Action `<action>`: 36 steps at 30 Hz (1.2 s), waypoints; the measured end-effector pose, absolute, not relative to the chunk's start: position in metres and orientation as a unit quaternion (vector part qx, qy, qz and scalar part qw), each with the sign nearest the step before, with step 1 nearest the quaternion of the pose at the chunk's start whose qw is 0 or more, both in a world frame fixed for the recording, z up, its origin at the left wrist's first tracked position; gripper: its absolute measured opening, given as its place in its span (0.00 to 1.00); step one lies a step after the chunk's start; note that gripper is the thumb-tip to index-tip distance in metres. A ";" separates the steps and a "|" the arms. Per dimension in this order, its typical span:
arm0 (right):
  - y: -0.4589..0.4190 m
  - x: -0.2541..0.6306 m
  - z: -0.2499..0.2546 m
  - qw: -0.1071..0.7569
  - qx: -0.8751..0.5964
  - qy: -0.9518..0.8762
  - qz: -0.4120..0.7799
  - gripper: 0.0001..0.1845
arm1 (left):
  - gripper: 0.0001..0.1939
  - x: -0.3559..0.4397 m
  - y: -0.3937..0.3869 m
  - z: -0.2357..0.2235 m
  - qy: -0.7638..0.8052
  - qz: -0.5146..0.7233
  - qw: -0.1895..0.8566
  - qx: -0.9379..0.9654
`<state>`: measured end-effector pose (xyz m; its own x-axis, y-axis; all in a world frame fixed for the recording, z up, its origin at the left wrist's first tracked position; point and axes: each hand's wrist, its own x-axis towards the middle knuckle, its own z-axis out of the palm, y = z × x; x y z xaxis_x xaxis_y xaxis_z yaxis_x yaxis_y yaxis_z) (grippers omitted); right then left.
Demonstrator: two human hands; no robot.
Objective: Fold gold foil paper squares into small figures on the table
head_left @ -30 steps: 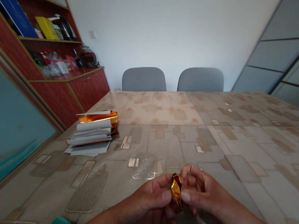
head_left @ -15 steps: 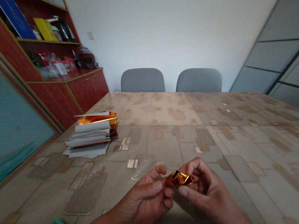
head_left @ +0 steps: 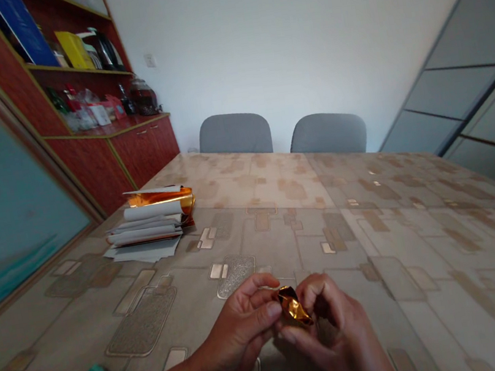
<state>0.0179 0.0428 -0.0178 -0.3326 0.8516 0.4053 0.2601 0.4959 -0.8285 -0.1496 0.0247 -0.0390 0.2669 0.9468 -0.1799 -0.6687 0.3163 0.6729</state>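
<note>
Both the left hand [head_left: 243, 328] and right hand [head_left: 340, 339] pinch crumpled gold foil [head_left: 292, 306] between thumbs and curled fingertips, just above a patterned tablecloth [head_left: 309, 226]. Farther off on it lies a foil-topped paper stack [head_left: 148, 225]; a red cabinet [head_left: 142, 151] stands left, two gray chairs [head_left: 234, 135] beyond the far edge.

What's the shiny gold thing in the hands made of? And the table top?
The crumpled piece pinched by the left hand and right hand looks like thin metal foil: bright gold, glinting, with sharp creases. The table top looks like smooth printed plastic with a soft shine, but I can't be sure.
</note>
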 end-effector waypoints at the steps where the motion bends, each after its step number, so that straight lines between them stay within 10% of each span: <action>1: 0.043 0.019 -0.016 0.447 -0.357 -0.761 0.306 0.12 | 0.18 -0.150 0.024 -0.039 0.286 0.527 0.764 0.239; 16: 0.044 0.021 -0.003 0.432 -0.241 -0.856 0.152 0.05 | 0.28 -0.158 0.027 -0.035 0.258 0.455 0.827 0.205; 27: 0.043 0.024 -0.005 0.390 -0.237 -0.875 0.163 0.10 | 0.17 -0.155 0.028 -0.030 0.209 0.468 0.838 0.185; 36: 0.047 0.023 -0.012 0.456 -0.361 -0.654 0.484 0.04 | 0.23 -0.157 0.023 -0.033 0.251 0.431 0.844 0.199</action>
<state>0.0225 0.0470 -0.0119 -0.3243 0.9130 0.2477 0.0312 0.2720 -0.9618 -0.1575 0.0231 -0.0329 0.5029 0.8268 -0.2518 -0.6272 0.5496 0.5519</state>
